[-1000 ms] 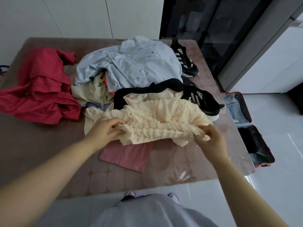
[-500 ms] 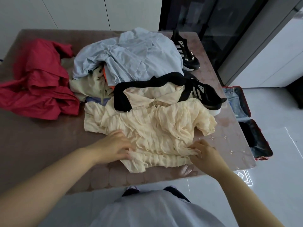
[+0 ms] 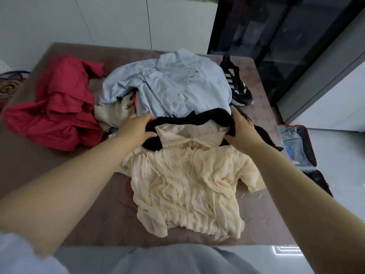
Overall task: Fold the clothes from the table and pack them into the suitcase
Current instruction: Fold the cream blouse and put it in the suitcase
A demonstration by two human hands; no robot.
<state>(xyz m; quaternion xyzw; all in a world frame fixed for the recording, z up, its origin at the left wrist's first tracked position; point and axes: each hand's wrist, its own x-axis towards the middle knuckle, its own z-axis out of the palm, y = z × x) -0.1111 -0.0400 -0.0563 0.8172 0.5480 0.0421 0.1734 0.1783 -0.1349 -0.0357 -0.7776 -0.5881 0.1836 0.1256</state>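
Both arms reach forward, bare. Left hand [image 3: 136,127] and right hand [image 3: 241,131] each pinch the black collar [image 3: 197,117], fingers curled.

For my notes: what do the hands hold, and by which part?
The black band above the cream blouse: left hand at one end, right hand at the other.

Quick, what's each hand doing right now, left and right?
Left hand: closed, gripping the left end of the black band at the far edge of the cream top.
Right hand: closed, gripping the band's right end.
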